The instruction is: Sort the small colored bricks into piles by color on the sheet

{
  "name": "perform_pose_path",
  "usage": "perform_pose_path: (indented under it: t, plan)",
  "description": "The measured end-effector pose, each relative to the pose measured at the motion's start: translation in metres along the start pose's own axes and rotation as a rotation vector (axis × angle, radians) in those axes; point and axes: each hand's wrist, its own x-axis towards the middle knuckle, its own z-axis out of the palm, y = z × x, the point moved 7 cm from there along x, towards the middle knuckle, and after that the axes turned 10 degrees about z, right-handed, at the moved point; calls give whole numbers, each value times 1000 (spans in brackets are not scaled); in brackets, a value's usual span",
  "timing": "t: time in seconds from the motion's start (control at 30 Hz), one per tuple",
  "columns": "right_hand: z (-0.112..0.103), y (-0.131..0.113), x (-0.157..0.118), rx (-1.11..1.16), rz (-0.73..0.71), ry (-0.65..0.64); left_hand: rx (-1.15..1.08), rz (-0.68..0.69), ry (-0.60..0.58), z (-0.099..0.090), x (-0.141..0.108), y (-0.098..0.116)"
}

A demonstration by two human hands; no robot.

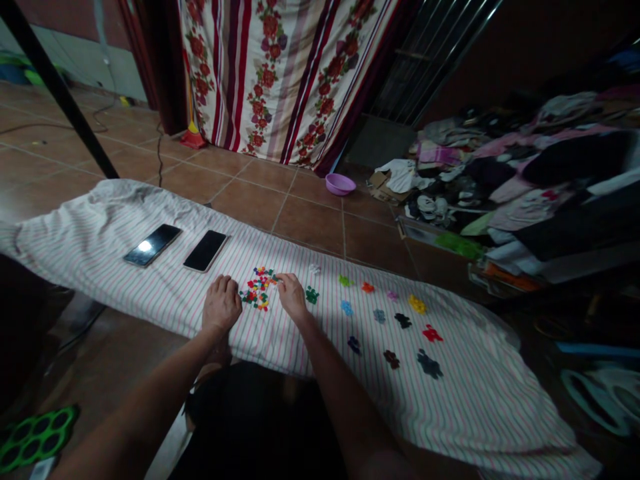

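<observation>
A mixed pile of small coloured pieces (259,289) lies on a striped cloth (300,340), between my two hands. My left hand (222,303) rests at the pile's left edge with its fingers curled closed; whatever may be under them is hidden. On the pile's right side, my right hand (291,295) is closed in a pinch, and anything in its fingertips is too small to name. Just right of it sits a little green heap (312,295). Farther right are several single-colour heaps, among them yellow (417,305), red (433,333), light blue (347,307) and dark grey (429,364).
Two phones, one with a glare (153,245) and one dark (205,251), lie left of the pile. Beyond the cloth, a purple basin (341,184) stands on the tiled floor before a floral curtain (285,80). Heaped clothes (505,167) fill the right side.
</observation>
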Motion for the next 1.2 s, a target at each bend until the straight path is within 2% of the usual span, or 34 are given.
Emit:
perform_pose_path:
  t: [0.3, 0.83, 1.2]
  plan:
    - [1, -3, 7, -27, -3, 5, 6, 6, 6, -1, 1, 0]
    - [4, -14, 8, -140, -92, -119, 16, 3, 2, 1, 0, -1]
    - [1, -21, 6, -209, -45, -121, 49, 16, -32, 2, 1, 1]
